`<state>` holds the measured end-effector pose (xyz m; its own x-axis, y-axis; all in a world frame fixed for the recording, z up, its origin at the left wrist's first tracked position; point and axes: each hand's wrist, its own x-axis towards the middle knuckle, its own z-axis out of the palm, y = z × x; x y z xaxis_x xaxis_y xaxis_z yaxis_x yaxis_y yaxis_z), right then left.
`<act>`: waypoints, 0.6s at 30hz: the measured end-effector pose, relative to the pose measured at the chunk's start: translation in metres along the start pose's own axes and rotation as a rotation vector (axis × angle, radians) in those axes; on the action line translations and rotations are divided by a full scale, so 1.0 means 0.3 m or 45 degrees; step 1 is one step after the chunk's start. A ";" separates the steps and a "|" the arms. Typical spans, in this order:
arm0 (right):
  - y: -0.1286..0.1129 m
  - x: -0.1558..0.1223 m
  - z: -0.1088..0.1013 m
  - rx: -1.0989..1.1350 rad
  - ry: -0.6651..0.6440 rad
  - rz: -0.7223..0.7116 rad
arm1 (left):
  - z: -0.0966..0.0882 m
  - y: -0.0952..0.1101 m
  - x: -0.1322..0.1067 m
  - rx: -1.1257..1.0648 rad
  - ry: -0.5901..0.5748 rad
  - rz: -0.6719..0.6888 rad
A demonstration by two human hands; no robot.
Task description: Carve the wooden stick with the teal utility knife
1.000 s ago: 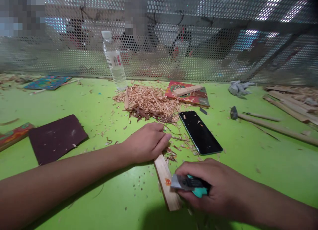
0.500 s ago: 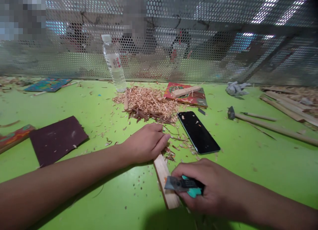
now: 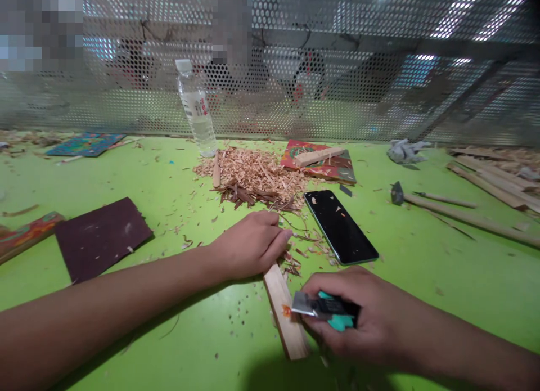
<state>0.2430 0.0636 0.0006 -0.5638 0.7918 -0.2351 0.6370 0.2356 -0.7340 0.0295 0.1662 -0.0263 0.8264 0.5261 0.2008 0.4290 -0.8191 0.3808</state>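
A pale strip of wood [image 3: 283, 309] lies on the green table, slanting toward me, with an orange-red mark on its upper face. My left hand [image 3: 253, 242] is closed over its far end and holds it down. In my right hand [image 3: 354, 318], fingers wrapped round the grip, is a utility knife [image 3: 327, 308] with a black and teal handle. Its broad metal blade points left, just over the strip's right edge beside the mark; whether it touches the wood I cannot tell. A black phone [image 3: 341, 228] lies beyond my right hand.
Behind my left hand is a heap of wood shavings [image 3: 261, 174], with a water bottle [image 3: 196, 109] by it. Dark sandpaper [image 3: 103, 239] lies left, a hammer [image 3: 397, 194] right. Further back are a painted board [image 3: 316, 169] and a perforated metal screen [image 3: 270, 109].
My right hand and the knife have shifted a little right, so the blade has come off the orange-red mark and uncovered it. My left hand stays on the strip. The view has shifted slightly.
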 end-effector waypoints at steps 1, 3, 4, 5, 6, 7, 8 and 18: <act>-0.002 0.000 -0.005 0.012 -0.010 0.027 | 0.000 0.000 0.000 0.000 0.002 0.001; -0.009 0.000 -0.013 0.023 -0.009 0.044 | -0.001 0.001 0.001 0.000 0.006 0.003; -0.013 0.000 -0.016 0.029 -0.008 0.051 | -0.001 0.002 0.001 -0.003 0.008 0.003; -0.018 0.001 -0.018 0.037 -0.011 0.062 | -0.002 0.002 0.000 -0.005 0.009 0.001; -0.022 0.002 -0.020 0.048 -0.016 0.072 | -0.002 0.003 0.000 -0.006 0.010 0.000; -0.026 0.002 -0.023 0.061 -0.020 0.082 | -0.003 0.003 0.000 -0.004 0.011 0.000; -0.030 0.003 -0.025 0.080 -0.024 0.096 | -0.004 0.004 -0.001 0.000 0.012 0.000; -0.021 0.006 -0.011 0.081 -0.020 0.149 | -0.005 0.004 -0.001 0.012 0.007 0.005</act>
<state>0.2395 0.0654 0.0069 -0.4958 0.8029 -0.3310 0.6644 0.1053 -0.7399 0.0290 0.1655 -0.0245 0.8259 0.5243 0.2073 0.4293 -0.8231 0.3717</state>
